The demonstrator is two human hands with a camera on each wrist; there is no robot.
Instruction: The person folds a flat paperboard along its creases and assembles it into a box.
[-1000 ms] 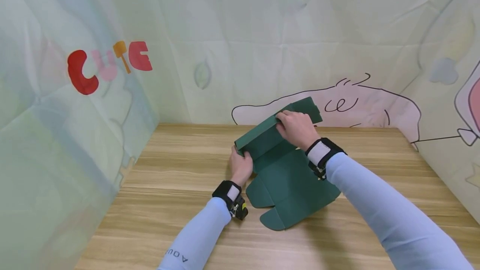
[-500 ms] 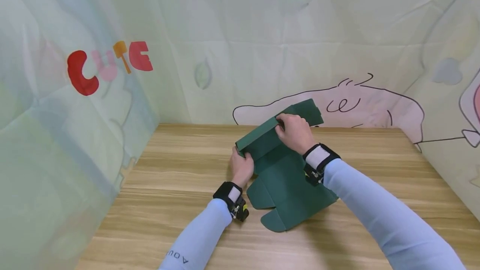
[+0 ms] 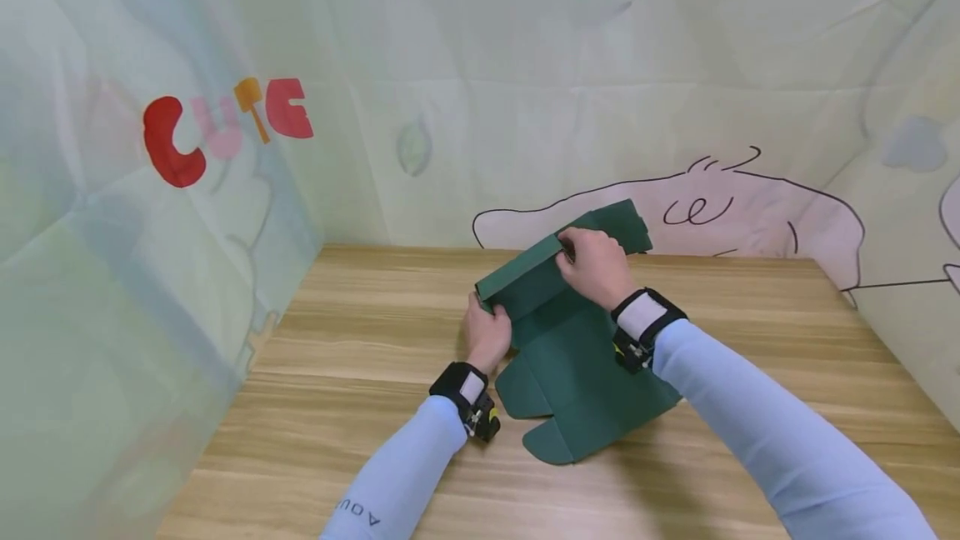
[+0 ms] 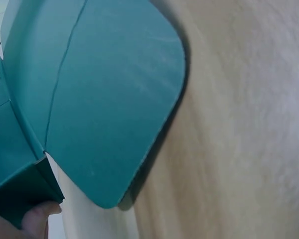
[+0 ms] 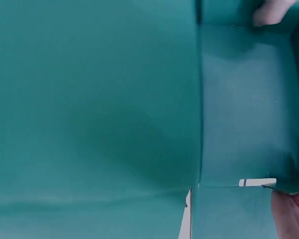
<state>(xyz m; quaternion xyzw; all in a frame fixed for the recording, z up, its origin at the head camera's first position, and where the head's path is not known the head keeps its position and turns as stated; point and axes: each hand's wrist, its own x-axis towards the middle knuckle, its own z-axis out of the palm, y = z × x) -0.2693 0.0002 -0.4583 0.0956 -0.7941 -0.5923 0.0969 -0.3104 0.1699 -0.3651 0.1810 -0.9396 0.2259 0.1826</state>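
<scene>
A partly folded green cardboard box lies on the table, its far side raised into a narrow trough. At the trough's left end my left hand pinches the corner, thumb on the inside. My right hand grips the raised wall farther right with curled fingers. Beyond it an unfolded end flap sticks out. In the left wrist view, a rounded side flap spreads over the wood, and my left thumb meets a folded corner. The right wrist view has my right fingers at a small tab by a slot.
The wood-grain table extends on both sides of the box. A printed cloth backdrop hangs behind and along both sides, close to the box's far end. Two rounded flaps point toward the near left.
My right wrist has dipped slightly while that hand keeps its grip on the wall. The left hand stays at its corner. The head view has shifted a little to the left.
</scene>
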